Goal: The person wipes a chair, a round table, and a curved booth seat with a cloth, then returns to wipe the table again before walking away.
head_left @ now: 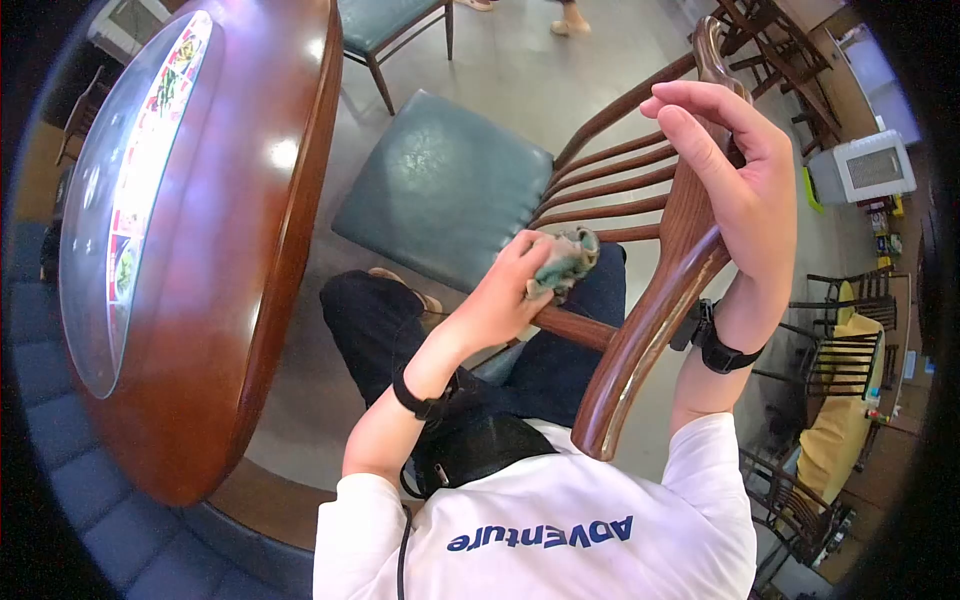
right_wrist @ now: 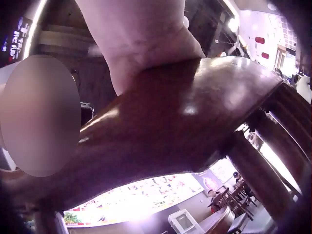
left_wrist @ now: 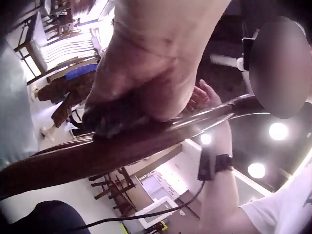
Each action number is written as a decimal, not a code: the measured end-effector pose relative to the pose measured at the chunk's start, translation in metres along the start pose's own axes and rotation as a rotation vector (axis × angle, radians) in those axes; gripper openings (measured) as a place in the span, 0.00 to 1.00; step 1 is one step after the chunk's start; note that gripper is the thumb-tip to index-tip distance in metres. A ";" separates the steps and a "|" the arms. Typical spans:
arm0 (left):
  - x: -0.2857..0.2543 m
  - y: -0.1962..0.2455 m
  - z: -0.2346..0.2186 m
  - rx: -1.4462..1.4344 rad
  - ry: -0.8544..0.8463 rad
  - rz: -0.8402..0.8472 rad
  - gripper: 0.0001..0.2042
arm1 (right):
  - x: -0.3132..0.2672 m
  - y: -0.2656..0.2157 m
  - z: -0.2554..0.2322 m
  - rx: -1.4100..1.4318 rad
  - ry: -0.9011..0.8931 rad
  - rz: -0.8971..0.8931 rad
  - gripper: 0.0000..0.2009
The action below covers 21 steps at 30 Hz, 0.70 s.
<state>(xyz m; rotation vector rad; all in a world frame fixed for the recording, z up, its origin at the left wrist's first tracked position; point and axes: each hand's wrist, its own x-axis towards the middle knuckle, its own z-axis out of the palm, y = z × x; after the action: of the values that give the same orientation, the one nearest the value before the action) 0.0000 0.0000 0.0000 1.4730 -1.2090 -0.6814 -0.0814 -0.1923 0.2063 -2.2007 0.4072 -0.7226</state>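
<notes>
A wooden chair with a dark green padded seat (head_left: 445,175) and a slatted back stands tilted before me. My left hand (head_left: 500,290) grips a crumpled grey-green cloth (head_left: 567,262) at a side post (head_left: 575,328) of the back. In the left wrist view the dark bunched cloth (left_wrist: 114,117) lies against the brown wood (left_wrist: 141,146). My right hand (head_left: 750,170) rests at the broad top rail (head_left: 690,210), thumb and fingers apart and loosely bent. Seen from the right wrist, the rail (right_wrist: 161,117) hides the fingers of that hand.
A glossy brown table (head_left: 240,250) with a clear round top piece (head_left: 90,250) stands at the left. Another green-seated chair (head_left: 385,20) is beyond it. More chairs (head_left: 845,360) and a white appliance (head_left: 875,165) stand at the right. A person's foot (head_left: 570,22) shows at the top.
</notes>
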 end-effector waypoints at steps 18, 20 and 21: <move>-0.071 -0.209 0.039 0.305 -0.091 -0.700 0.26 | 0.000 0.005 -0.007 -0.015 -0.013 0.011 0.13; -0.072 -0.211 0.038 0.272 -0.079 -0.718 0.26 | 0.004 0.009 -0.007 -0.013 -0.015 -0.003 0.13; -0.072 -0.210 0.037 0.231 -0.080 -0.724 0.26 | 0.005 0.010 -0.008 -0.026 -0.009 -0.009 0.13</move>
<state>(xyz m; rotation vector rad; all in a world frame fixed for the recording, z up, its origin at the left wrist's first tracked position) 0.0111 0.0374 -0.2216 2.1224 -0.8086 -1.1116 -0.0827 -0.2065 0.2049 -2.2303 0.4041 -0.7164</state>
